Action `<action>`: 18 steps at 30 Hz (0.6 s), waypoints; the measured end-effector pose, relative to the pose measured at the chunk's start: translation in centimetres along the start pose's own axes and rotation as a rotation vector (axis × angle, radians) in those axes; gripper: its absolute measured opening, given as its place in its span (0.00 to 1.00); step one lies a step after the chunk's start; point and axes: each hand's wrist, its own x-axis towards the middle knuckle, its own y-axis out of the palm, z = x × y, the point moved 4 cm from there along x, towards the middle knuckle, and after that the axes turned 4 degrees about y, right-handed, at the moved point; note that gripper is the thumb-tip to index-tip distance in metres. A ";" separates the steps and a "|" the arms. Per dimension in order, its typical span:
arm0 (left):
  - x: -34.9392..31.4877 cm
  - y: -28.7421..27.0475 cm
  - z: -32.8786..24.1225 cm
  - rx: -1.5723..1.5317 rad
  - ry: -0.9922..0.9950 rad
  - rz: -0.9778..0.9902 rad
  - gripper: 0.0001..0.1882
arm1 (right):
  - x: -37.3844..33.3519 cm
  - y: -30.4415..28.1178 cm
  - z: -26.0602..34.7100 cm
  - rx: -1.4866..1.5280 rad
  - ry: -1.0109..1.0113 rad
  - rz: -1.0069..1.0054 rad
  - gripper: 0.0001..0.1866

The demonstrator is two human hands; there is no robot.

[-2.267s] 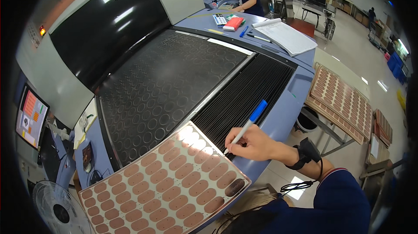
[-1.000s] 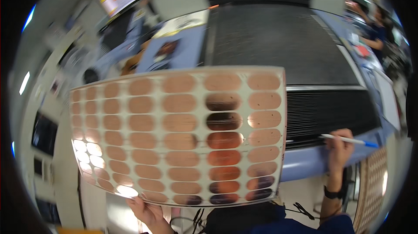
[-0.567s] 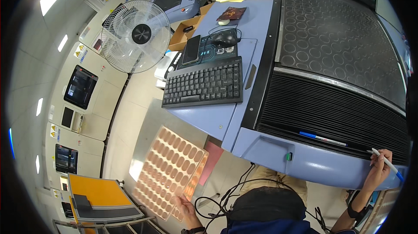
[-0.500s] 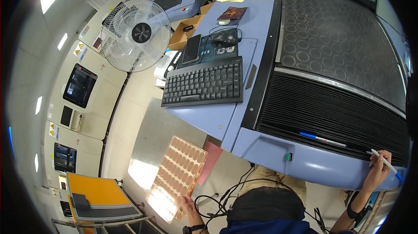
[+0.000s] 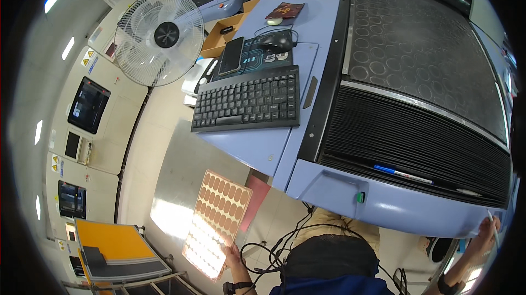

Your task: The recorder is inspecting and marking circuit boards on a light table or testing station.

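Observation:
My left hand [image 5: 232,255] grips the lower right edge of a flat copper-coloured panel [image 5: 221,207] with rows of oval pads. The panel tilts over a metal tabletop, and strong glare whitens its lower part. At the far right, my right hand [image 5: 485,230] is closed around a slim white marker [image 5: 491,219], beside the blue front edge of the machine. A blue-capped marker [image 5: 402,174] lies on the black ribbed cover [image 5: 416,136], with a white pen-like piece [image 5: 469,192] to its right.
A black keyboard [image 5: 246,100], phone [image 5: 231,55] and mouse [image 5: 278,41] rest on the blue desk. A standing fan [image 5: 166,35] is at the upper left. Black cables [image 5: 276,251] hang by my body. The metal tabletop [image 5: 181,169] is at left; a pink sheet [image 5: 255,202] shows behind the panel.
My right hand has moved right and down with the marker, off the ribbed cover. The panel in my left hand now faces the view more squarely. The whole view has shifted slightly.

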 end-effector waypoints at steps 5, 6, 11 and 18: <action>1.9 -1.2 2.7 0.336 -0.299 -0.052 0.39 | 0.5 -19.5 -2.8 -0.194 0.076 -0.538 0.20; 3.0 -3.1 2.2 0.249 -0.209 0.319 0.26 | -0.5 -23.2 -3.8 -0.262 0.099 -0.598 0.21; -3.7 21.0 -1.1 0.644 0.019 0.521 0.24 | -9.5 -36.1 -12.3 -0.984 0.451 -0.388 0.32; -10.7 38.8 -9.4 0.493 0.471 0.702 0.22 | -19.5 -29.6 -9.8 -1.441 0.358 -0.286 0.29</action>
